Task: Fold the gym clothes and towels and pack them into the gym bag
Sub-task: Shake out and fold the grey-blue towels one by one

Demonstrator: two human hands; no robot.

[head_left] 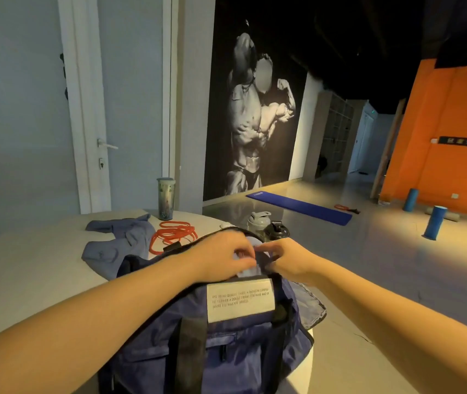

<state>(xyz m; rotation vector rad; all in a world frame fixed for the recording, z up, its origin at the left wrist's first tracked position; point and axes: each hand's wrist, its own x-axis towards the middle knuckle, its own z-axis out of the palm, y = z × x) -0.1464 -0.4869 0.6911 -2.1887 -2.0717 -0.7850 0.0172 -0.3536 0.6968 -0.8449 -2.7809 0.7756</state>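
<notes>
1. Tucking a pale cloth [248, 271] into the mouth of the gym bag [226, 339] is judged to be the step in hand. The cloth shows only in small patches under and between the fingers, at the far top of the bag and partly inside the opening.
2. The bag stands on the surface [27, 280] near its right edge. Its long axis runs near to far, away from the person. The top is unzipped, and a white label faces the near side.
3. Governing relation: the cloth lies directly below both hands and between them, so the coming move is judged to be a push straight down into the bag. The left hand [223, 255] covers more of the cloth.
4. The left hand has its fingers curled down and pinches the cloth from the left. The right hand [289, 260] has its fingers bent inward and nips the cloth's right edge. Its thumb cannot be made out.
5. A blue-grey garment [118, 240] lies crumpled and unfolded on the surface, left of the bag and farther off, on the left hand's side. It is judged outstanding work.
6. A red cord [174, 234] lies just right of the garment, and a tumbler [166, 199] stands beyond it. Two shaker bottles [258, 223] stand beyond the bag's mouth.
</notes>
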